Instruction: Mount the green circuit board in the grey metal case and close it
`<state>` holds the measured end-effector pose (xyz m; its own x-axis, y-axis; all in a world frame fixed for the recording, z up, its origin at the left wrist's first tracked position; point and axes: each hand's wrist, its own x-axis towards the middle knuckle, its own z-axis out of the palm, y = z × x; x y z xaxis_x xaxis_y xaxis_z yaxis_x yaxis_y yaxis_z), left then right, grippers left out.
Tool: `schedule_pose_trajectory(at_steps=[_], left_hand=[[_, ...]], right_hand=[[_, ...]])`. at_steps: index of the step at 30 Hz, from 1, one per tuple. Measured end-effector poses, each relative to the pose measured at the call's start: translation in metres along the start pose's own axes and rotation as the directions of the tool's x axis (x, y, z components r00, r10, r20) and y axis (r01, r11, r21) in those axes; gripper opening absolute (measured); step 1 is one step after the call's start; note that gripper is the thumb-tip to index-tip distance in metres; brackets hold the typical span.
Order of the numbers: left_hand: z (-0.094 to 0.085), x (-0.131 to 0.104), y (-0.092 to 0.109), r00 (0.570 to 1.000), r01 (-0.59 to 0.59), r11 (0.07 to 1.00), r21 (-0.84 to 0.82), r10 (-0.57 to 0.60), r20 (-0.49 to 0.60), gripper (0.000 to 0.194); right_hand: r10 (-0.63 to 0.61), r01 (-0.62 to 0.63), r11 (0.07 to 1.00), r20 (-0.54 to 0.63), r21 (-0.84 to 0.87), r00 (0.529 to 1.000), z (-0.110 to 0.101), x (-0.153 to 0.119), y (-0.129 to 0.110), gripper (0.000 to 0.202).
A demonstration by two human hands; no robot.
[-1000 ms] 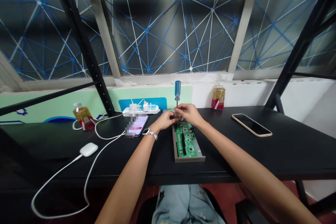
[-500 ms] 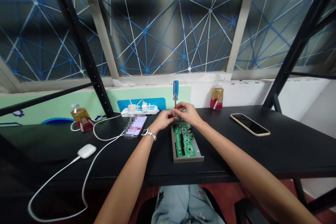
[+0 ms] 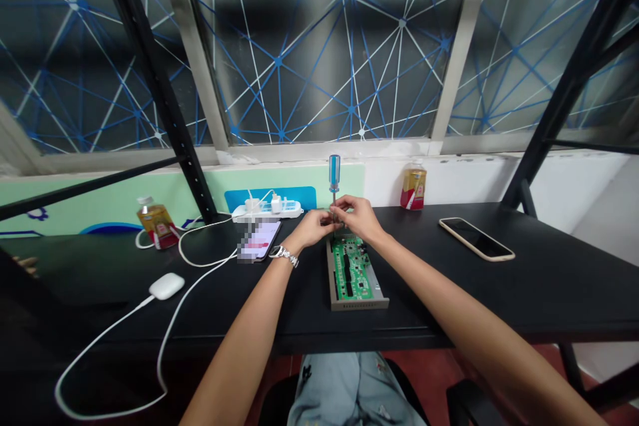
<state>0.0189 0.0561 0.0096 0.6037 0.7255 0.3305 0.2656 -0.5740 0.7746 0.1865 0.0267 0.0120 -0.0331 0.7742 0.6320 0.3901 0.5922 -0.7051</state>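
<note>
- Screwdriver (image 3: 334, 176) stands upright in the middle of the frame, its blue handle on top and its thin metal shaft going straight down into my hands; so the long axis is vertical, almost square to the desk (image 3: 549, 279).
- My left hand (image 3: 313, 226) and my right hand (image 3: 358, 214) meet around the lower shaft, at the far end of the circuit board (image 3: 353, 267). The fingers of both are closed on the shaft; the handle above them is free, no palm is on it.
- I see the tip is hidden behind the fingers, so I cannot tell if it sits in a screw.
- The green board lies in a grey tray (image 3: 357, 303), its long side running from me toward the window, just below the grip in the frame.
- Both hands are equally near to the tool; the right one seems a little higher on the shaft.
- Left of the hands lies a phone (image 3: 259, 239) touching nothing of the work; another phone (image 3: 476, 238) is well apart at the right.
</note>
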Motion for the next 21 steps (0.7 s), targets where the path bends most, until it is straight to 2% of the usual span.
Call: schedule_pose_trajectory(at_steps=[3, 7, 12, 16, 21], left_hand=[[-0.0002, 0.0003, -0.0008, 0.999, 0.011, 1.000, 0.021, -0.010, -0.044, 0.037], [0.0000, 0.0003, -0.0017, 1.000, 0.002, 1.000, 0.017, -0.002, -0.019, 0.035], [0.0000, 0.0004, -0.0011, 0.998, 0.013, 0.998, 0.057, -0.010, -0.056, 0.034], [0.0008, 0.0003, 0.0001, 1.000, 0.004, 0.998, 0.058, -0.003, -0.024, 0.035], [0.0010, -0.0006, 0.0009, 0.995, -0.026, 0.998, 0.048, 0.031, -0.096, 0.032]], right_hand=[[0.002, -0.002, 1.000, -0.041, 0.003, 0.999, 0.0007, 0.0001, 0.0004, 0.022], [-0.007, 0.006, 1.000, 0.004, 0.018, 1.000, 0.0012, 0.0005, 0.0005, 0.025], [-0.003, 0.005, 0.999, -0.040, 0.038, 0.999, 0.0019, 0.0009, -0.0004, 0.020], [0.001, -0.001, 0.999, -0.002, 0.032, 1.000, 0.0022, 0.0013, 0.0008, 0.024], [0.023, -0.021, 0.998, -0.029, 0.060, 0.999, 0.0032, 0.0009, 0.0049, 0.019]])
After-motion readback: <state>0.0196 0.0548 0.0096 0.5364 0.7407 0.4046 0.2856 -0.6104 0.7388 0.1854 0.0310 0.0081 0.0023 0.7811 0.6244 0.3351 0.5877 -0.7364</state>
